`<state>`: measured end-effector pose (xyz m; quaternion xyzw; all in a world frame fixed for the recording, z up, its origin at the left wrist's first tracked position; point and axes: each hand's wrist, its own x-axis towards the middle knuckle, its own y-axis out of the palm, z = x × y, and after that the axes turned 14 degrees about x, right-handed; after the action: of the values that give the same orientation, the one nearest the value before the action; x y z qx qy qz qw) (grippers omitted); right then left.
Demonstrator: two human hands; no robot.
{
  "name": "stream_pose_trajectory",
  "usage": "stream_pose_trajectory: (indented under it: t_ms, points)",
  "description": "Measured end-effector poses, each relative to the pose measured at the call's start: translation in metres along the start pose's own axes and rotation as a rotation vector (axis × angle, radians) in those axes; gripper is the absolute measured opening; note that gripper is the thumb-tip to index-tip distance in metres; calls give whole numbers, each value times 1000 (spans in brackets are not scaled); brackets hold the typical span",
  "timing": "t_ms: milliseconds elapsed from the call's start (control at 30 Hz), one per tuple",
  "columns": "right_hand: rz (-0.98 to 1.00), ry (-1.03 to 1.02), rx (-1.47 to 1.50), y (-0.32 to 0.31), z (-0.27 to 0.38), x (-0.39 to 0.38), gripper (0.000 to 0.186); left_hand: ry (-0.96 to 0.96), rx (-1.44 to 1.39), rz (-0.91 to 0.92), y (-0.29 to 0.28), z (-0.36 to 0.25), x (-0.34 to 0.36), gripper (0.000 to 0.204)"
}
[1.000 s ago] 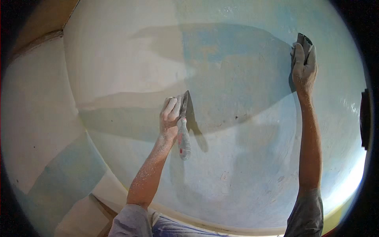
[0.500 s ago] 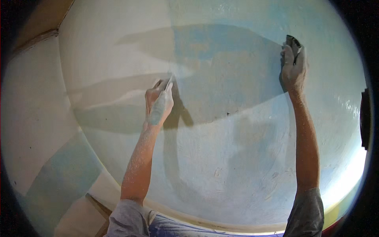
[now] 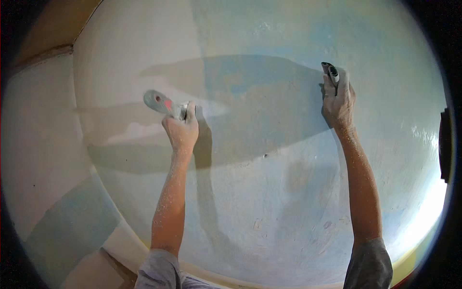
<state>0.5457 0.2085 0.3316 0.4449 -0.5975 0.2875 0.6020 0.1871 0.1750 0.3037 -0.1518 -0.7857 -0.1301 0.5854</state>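
Observation:
My left hand [image 3: 180, 131] is closed around a putty knife [image 3: 157, 102], gripping it near the base of its blade. The grey handle, with a hole and a red mark, points up and left. Most of the blade is hidden by my fingers. Farther right and higher, my dusty right hand [image 3: 339, 107] is closed on a dark hand tool with a rounded end [image 3: 332, 72]. Its kind is hard to make out, since the hand covers most of it. Both hands are in front of a wall [image 3: 269, 202] with white, blue and greenish patches.
On the left another wall [image 3: 38, 130] meets this one at a corner, with a greenish patch [image 3: 72, 231] low on it. A brown surface [image 3: 57, 29] shows at the upper left. A dark object [image 3: 445, 144] stands at the right rim, above a bright glare.
The putty knife has turned in my left hand, so its handle now points up and left. My right hand has moved down and left with the dark tool.

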Motion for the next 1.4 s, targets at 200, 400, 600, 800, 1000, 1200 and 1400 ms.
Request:
stream_pose_trajectory:
  t_ms: [200, 400, 600, 800, 1000, 1200, 1400]
  points:
    - [17, -32, -2, -7, 3, 1, 17, 326, 137, -68, 10, -3, -51, 19]
    - [27, 24, -8, -5, 4, 4, 16, 377, 47, -43, 9, 23, -94, 32]
    - [5, 66, -51, -3, -3, 1, 16, 571, 220, -119, 15, 20, -42, 32]
    - [-9, -80, -153, 0, -2, 2, 17, 550, 459, -37, 12, 24, -59, 6]
    - [6, -183, -167, 6, -8, 5, 16, 546, 602, -99, 7, 6, -7, 7]
    - [37, 14, -88, 0, -3, 1, 18, 642, 321, -236, 19, 47, -70, 7]
    - [146, -317, -581, 4, -2, 3, 55, 450, 376, -68, 11, 15, 7, 9]
